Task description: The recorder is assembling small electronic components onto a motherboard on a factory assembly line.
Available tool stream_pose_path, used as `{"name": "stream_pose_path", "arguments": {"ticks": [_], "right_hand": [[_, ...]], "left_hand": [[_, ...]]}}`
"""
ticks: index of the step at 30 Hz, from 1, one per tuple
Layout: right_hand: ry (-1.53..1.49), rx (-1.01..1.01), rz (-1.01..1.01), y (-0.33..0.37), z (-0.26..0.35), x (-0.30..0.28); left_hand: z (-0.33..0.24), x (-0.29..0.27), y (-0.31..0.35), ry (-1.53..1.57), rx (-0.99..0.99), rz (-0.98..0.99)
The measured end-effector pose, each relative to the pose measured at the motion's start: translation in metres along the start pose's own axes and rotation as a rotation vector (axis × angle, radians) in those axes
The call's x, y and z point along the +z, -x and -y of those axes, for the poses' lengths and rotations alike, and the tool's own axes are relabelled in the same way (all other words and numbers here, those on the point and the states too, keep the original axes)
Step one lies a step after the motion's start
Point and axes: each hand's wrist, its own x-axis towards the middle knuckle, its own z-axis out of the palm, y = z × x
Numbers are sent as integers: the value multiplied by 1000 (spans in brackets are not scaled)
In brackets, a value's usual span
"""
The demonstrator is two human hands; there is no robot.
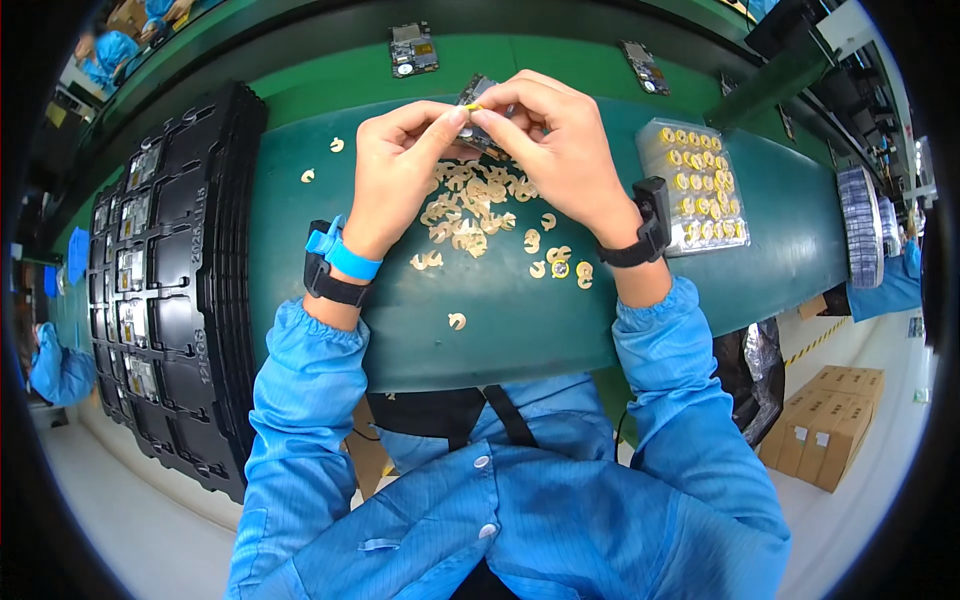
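Note:
My left hand and my right hand meet at the far side of the green mat, thumbs and forefingers pinched together. Between their fingertips is a small yellow piece, its exact kind too small to tell. A dark circuit board shows behind and under the fingers, partly hidden by them; I cannot tell which hand supports it. Below the hands lies a loose heap of small beige C-shaped pieces. One round yellow-rimmed part rests among the strays at the heap's right.
A clear tray of yellow-rimmed round parts stands on the right. Stacked black trays holding boards rise at the left edge. Two more circuit boards lie on the far green strip. Cardboard boxes sit on the floor at right.

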Motion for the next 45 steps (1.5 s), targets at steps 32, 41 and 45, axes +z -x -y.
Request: {"name": "stream_pose_path", "arguments": {"ticks": [32, 41, 45], "right_hand": [[-186, 259, 23, 5, -5, 11], [-24, 233, -24, 6, 3, 13], [18, 217, -20, 5, 4, 14]], "left_hand": [[7, 4, 0, 30, -85, -55], [5, 6, 0, 61, -59, -49], [7, 6, 1, 59, -52, -53]]}}
